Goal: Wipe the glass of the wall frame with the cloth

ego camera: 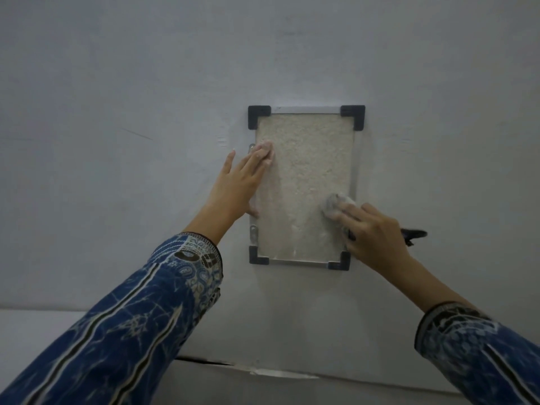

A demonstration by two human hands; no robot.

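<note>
A rectangular wall frame [304, 185] with dark corner brackets and a pale speckled glass panel hangs on a white wall. My left hand [238, 185] lies flat with fingers spread against the frame's left edge, fingertips on the glass near the upper left. My right hand [374, 232] presses a crumpled grey-white cloth [336, 204] onto the lower right part of the glass. The hand covers most of the cloth. Both arms wear blue patterned sleeves.
A small dark object [413, 233] sticks out from the wall just right of my right hand. A white ledge or surface [263, 378] with a crack line runs along below the frame.
</note>
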